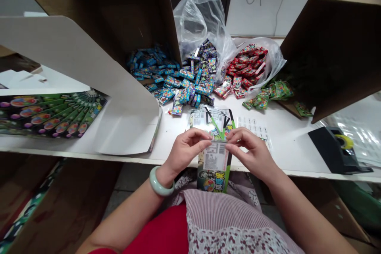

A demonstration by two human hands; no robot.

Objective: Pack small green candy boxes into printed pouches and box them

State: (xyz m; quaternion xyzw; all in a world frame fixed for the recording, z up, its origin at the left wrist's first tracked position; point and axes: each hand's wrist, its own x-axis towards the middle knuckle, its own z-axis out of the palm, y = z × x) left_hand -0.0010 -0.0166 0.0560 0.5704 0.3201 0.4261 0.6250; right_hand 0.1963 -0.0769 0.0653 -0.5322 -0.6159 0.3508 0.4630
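Item 1: fingers [205,135] of both hands, pressed in a pinch on the top edge of a printed card [213,164], which hangs upright past the front edge of the worktop [282,145].
Item 2: left hand [186,151], wearing a jade bangle [161,181]; right hand [253,152], opposite.
Item 3: loose stack of printed cards [210,121], just beyond the hands, beside a sheet of labels [253,127].
Item 4: heaped blue packets [151,65] and red packets [247,65], upper middle of the frame.
Risk: a slackened pinch could drop the card off the edge; the bangle could snag the stack.
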